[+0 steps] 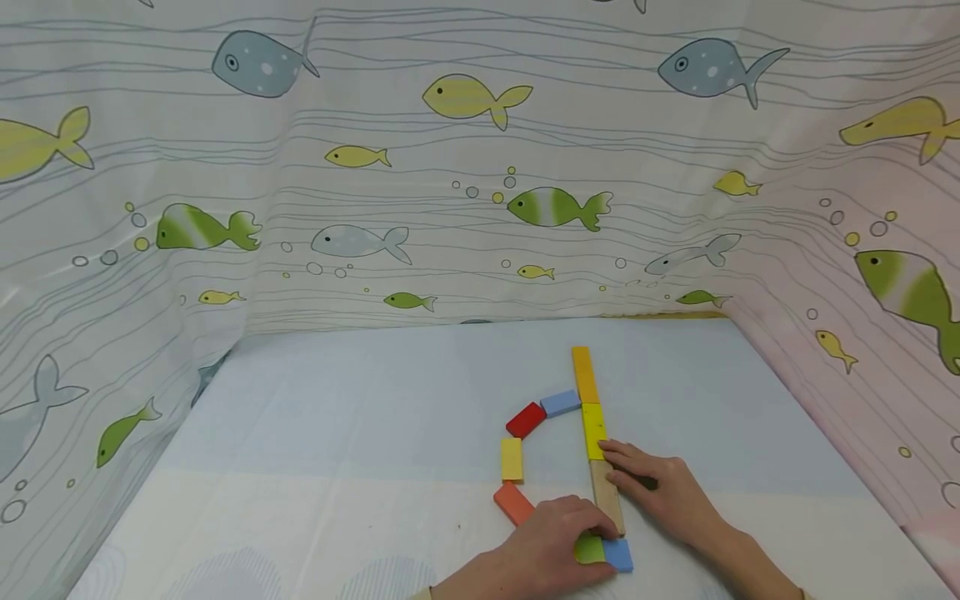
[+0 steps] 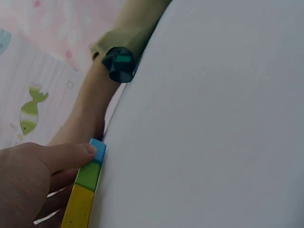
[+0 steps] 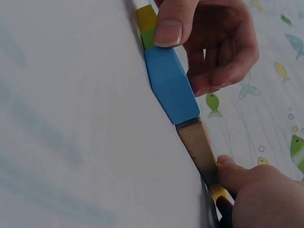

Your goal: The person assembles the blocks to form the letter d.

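Observation:
My left hand point(image 1: 536, 542) curls over the near end of a row of small blocks, thumb on one side and fingers on the other. Between them lie a blue block point(image 1: 618, 556) and a green block point(image 1: 588, 550). In the left wrist view the thumb rests on the blue block point(image 2: 99, 151). A plain wooden block point(image 1: 607, 500), a bright yellow block point(image 1: 594, 429) and an orange-yellow block point(image 1: 585, 375) form a straight line. My right hand point(image 1: 671, 492) touches that line's right side with its fingertips, by the yellow and wooden blocks.
A second blue block point(image 1: 561, 403), a red block point(image 1: 527, 420), a pale yellow block point(image 1: 512, 460) and an orange block point(image 1: 514, 502) curve to the left of the straight line. A fish-patterned curtain point(image 1: 450, 233) surrounds the cloth-covered table point(image 1: 337, 400).

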Motion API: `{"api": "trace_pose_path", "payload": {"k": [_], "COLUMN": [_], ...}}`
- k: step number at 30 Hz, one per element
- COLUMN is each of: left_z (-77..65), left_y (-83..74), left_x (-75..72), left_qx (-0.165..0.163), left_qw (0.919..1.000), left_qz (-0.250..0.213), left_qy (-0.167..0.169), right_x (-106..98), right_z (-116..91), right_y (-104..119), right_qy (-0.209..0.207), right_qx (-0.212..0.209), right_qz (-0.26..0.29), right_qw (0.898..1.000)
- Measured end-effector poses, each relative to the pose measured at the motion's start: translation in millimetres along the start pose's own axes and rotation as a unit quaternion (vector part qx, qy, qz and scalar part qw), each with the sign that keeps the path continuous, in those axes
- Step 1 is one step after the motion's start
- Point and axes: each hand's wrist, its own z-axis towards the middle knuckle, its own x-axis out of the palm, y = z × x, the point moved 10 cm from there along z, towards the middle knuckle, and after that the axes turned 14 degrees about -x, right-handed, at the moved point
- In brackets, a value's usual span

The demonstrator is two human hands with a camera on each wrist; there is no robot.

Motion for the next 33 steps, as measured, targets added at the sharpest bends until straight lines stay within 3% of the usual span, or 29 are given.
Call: {"api": "trace_pose_path", "payload": {"k": [17, 25, 33], "left_z": [-1.8, -2.4, -0.8], "left_y": [0.5, -1.8, -0.6], "left_x": [-3.9, -4.6, -4.3], "left_qx": [0.008, 0.023, 0.017], "left_qw": [0.9999, 0.9996, 0.9998], "left_qz": [-0.012, -0.004, -0.002], "left_qy": [-0.004, -0.017, -0.014], "right_x": [-1.0, -1.2, -0.4], "right_z": [-0.7, -2.3, -2.4], "right_y": [3.9, 10.3, 9.8], "right_qy": [-0.006, -0.005, 0.007], "right_qx": [-0.022, -0.056, -0.062], "right_qz": [-0.015, -0.022, -0.022], "right_qw": [1.000, 0.998, 0.998]}}
